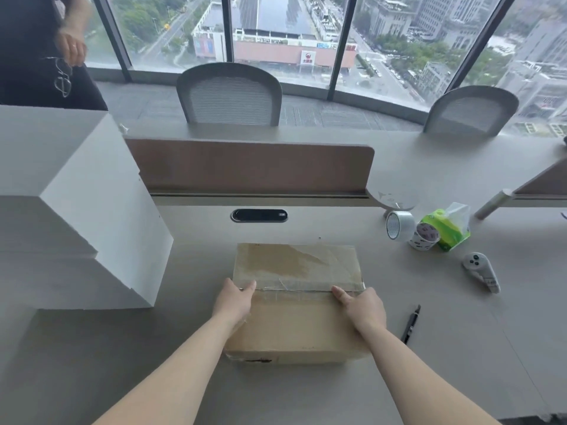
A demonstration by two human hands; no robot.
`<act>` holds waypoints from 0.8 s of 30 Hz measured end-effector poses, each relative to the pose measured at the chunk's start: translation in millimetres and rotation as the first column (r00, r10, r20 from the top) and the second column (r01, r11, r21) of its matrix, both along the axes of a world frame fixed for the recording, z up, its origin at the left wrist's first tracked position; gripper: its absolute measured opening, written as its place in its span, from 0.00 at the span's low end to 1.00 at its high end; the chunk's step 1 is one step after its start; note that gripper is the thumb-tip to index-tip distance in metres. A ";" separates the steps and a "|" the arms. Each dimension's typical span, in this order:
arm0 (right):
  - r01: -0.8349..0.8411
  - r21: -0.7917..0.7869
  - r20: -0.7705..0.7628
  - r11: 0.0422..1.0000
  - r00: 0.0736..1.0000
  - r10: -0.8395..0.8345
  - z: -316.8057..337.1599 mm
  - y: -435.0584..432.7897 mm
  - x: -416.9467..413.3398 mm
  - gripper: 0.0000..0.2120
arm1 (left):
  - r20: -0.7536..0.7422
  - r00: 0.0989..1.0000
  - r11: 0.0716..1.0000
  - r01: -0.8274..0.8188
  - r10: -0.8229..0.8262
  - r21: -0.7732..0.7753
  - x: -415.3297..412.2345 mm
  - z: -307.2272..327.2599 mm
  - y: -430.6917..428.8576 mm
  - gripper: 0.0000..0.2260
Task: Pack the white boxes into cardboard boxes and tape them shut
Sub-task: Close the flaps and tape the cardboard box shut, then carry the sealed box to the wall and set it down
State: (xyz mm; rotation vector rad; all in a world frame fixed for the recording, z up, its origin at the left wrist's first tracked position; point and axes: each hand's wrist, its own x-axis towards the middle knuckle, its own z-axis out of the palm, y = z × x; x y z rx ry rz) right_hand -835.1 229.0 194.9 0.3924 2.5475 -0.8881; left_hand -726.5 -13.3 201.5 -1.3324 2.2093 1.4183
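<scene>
Cardboard box [294, 305], flaps closed, clear tape across top seam; sits on grey table [429, 378] at centre. Left hand [235, 302] and right hand [362, 308]: fingers straight, laid flat, pressing tape along seam, apart at opposite ends. White boxes [76, 210] stacked at left.

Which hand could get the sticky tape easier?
Probably the right hand: the tape roll stands on the desk to the right of the cardboard box, on that hand's side. The left hand would have to cross over the box.
</scene>
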 end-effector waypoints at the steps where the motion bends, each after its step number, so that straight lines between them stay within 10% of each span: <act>1: -0.004 -0.004 -0.004 1.000 1.000 0.004 2.4 -0.4 2.8 0.33 | 0.002 1.000 1.000 -0.008 0.008 0.007 3.0 4.2 -1.7 0.32; 11: -0.284 -0.058 -0.130 0.957 0.953 0.274 48.4 -22.2 -33.3 0.30 | -0.142 0.958 0.968 -0.252 0.248 -0.010 44.2 55.3 8.4 0.16; 14: -0.427 -0.068 -0.172 0.902 0.895 0.411 63.2 -36.5 -43.4 0.32 | -0.244 0.883 0.908 -0.419 0.401 -0.021 66.1 73.4 29.3 0.28; 16: -0.528 -0.080 -0.200 0.845 0.839 0.506 77.0 -43.3 -40.9 0.33 | -0.271 0.826 0.851 -0.524 0.494 -0.045 86.0 86.5 46.9 0.38; 24: -0.865 -0.135 -0.289 0.482 0.500 0.816 131.1 -65.4 23.0 0.25 | -0.264 0.645 0.608 -0.765 0.718 -0.215 201.1 139.9 105.3 0.26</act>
